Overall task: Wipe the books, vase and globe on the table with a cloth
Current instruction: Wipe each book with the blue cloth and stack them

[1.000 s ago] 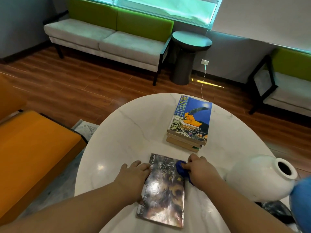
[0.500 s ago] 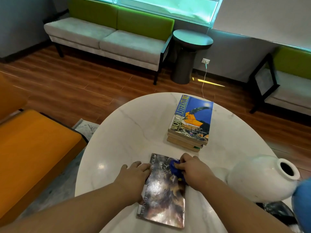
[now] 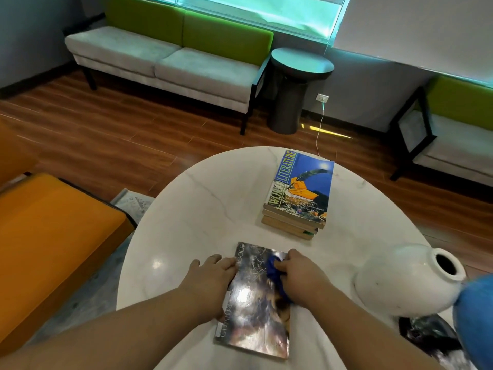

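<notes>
Wiping a glossy book (image 3: 256, 303) on the white table (image 3: 202, 209).
Right hand (image 3: 298, 279) clutches a blue cloth (image 3: 274, 273) on the cover; left hand (image 3: 210, 281) lies flat, fingers relaxed, steadying the spine edge.

One head-worn wide-angle camera looks forward and down, close over the round table (image 3: 213, 204).

Table (image 3: 208, 214) is showing polished white stone, grey-veined, throwing back lamp glare. Book (image 3: 253, 316) cover is glaring hard, glossy. Cloth (image 3: 272, 271) is reading as soft blue fabric, matt. Vase (image 3: 400, 284) is looking like smooth white ceramic, low sheen, a few dark specks. Stack (image 3: 301, 190): top cover is shining faintly, page edges are showing dull yellowed paper. Floor (image 3: 133, 140) is gleaming, varnished wood planks. Sofa (image 3: 186, 68) seat is looking matt, napped cloth.
</notes>
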`<state>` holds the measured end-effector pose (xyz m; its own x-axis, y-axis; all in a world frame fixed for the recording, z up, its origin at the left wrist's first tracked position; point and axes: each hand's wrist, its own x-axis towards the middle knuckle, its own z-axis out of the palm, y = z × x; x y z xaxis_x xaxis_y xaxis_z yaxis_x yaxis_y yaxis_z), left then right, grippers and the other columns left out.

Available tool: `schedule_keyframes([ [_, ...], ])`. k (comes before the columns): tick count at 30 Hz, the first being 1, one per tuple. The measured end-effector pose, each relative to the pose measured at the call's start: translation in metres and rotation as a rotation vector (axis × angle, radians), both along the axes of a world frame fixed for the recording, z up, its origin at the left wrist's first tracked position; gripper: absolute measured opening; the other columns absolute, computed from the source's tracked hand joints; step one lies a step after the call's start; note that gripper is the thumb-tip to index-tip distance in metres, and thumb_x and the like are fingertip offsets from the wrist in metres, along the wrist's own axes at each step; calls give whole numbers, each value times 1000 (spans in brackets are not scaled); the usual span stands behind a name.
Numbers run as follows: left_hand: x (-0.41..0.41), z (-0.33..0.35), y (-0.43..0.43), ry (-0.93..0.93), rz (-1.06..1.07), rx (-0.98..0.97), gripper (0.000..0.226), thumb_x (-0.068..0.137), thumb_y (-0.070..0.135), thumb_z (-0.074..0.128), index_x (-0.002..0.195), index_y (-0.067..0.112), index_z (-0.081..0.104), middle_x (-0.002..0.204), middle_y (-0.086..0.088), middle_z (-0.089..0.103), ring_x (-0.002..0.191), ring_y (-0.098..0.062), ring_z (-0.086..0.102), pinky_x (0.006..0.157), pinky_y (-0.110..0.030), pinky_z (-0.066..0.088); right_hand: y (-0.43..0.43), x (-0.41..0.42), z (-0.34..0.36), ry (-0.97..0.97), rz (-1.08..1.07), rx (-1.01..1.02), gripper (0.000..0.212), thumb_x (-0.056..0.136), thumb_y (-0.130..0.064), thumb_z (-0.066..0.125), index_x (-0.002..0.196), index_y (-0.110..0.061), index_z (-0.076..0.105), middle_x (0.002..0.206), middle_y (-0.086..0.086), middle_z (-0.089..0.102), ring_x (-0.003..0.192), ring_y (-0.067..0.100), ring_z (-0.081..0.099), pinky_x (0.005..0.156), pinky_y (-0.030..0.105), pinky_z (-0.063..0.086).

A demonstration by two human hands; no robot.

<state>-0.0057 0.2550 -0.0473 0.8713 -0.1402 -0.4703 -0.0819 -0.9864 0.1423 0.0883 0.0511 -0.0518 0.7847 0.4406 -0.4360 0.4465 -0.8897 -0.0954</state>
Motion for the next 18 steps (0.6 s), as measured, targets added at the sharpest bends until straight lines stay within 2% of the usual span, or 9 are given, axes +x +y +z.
schedule_keyframes([
  [2,-1,-1,0,-8,0,-4,107,70,46,79,153,26,14,159,12,8,146,-21,10,111,-49,23,-2,-9,-2,67,-5,8,37,93,-21,46,129,-21,56,115,6,51,108,25,55,85,24,42],
  [5,-1,-1,0,-7,3,-8,108,69,47,79,152,26,13,159,12,8,146,-21,10,111,-48,24,-9,-8,-1,28,-126,20,37,92,-22,46,127,-20,58,104,4,52,106,22,57,82,23,43],
  [9,-1,-2,0,-2,9,-2,110,68,47,80,153,26,12,159,13,8,146,-20,10,111,-49,24,-1,-26,-1,31,-69,50,41,93,-24,52,133,-14,48,121,5,52,110,23,56,87,25,46],
  [11,-2,-2,0,4,7,-1,110,69,47,80,153,27,11,160,13,6,146,-20,10,112,-49,23,-7,-36,-1,66,-3,42,42,93,-26,50,134,-20,48,118,3,49,110,23,55,81,24,43],
  [14,-1,0,-1,0,13,-9,109,69,46,80,153,27,12,160,13,6,146,-20,10,112,-49,23,-15,-32,2,-6,-61,-14,41,92,-26,51,133,-24,49,116,3,48,107,24,53,73,25,39],
  [16,-1,0,-1,0,18,-5,109,70,46,80,153,26,12,160,13,6,146,-20,10,112,-48,24,-7,-37,5,-87,-39,-23,44,90,-21,53,134,-22,48,123,6,45,107,26,49,75,30,44],
  [18,-2,-1,-1,12,20,2,109,70,46,79,153,27,11,160,13,5,147,-20,9,113,-48,23,0,-49,6,-71,48,5,45,92,-22,52,136,-24,45,127,7,42,107,27,47,81,32,46],
])
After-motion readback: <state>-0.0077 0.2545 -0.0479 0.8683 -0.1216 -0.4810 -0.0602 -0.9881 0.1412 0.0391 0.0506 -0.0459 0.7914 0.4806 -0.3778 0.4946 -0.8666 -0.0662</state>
